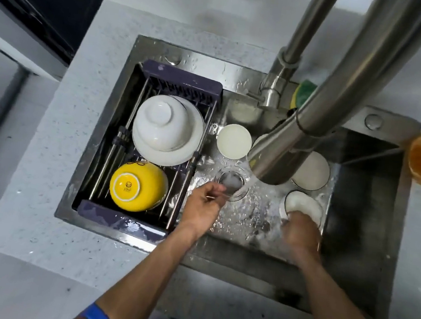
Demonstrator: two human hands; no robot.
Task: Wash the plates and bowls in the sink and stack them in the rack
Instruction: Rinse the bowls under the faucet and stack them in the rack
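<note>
Mid-wash: my right hand (300, 233) grips a white bowl (303, 206) on the sink floor (244, 218) (blurred, probably scrubbing); my left hand (204, 207) hangs loose. Next: rinse, lift to the rack (188, 80).

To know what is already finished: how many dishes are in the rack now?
3. A white bowl lies upside down on a white plate at the rack's far end; a yellow bowl lies upside down at the near end. More may be hidden beneath.

Both forearms are bare, with no sleeves showing. The left arm wears a blue wristband (100, 318) with pale lettering too blurred to read. The right hand (301, 238) appears motion-blurred.
</note>
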